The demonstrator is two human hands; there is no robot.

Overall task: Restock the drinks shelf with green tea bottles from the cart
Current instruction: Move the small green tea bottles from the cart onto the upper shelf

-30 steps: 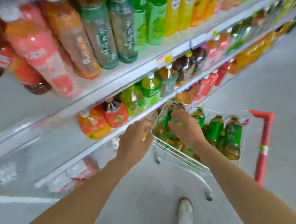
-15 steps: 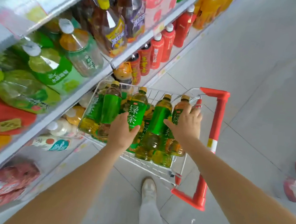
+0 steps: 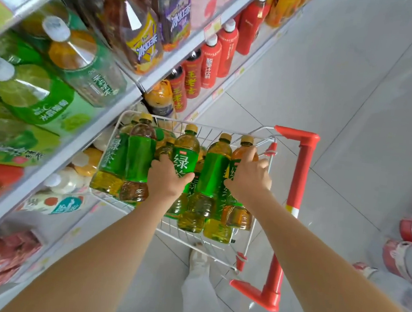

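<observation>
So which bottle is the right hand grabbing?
Find the wire cart with the red handle. The right hand grips the green tea bottle closest to that handle. Its tea looks more orange than that of its yellower neighbours.

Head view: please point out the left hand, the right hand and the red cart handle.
left hand (image 3: 166,180), head view, back of the hand.
right hand (image 3: 248,178), head view, back of the hand.
red cart handle (image 3: 300,176), head view, long straight bar.
</observation>
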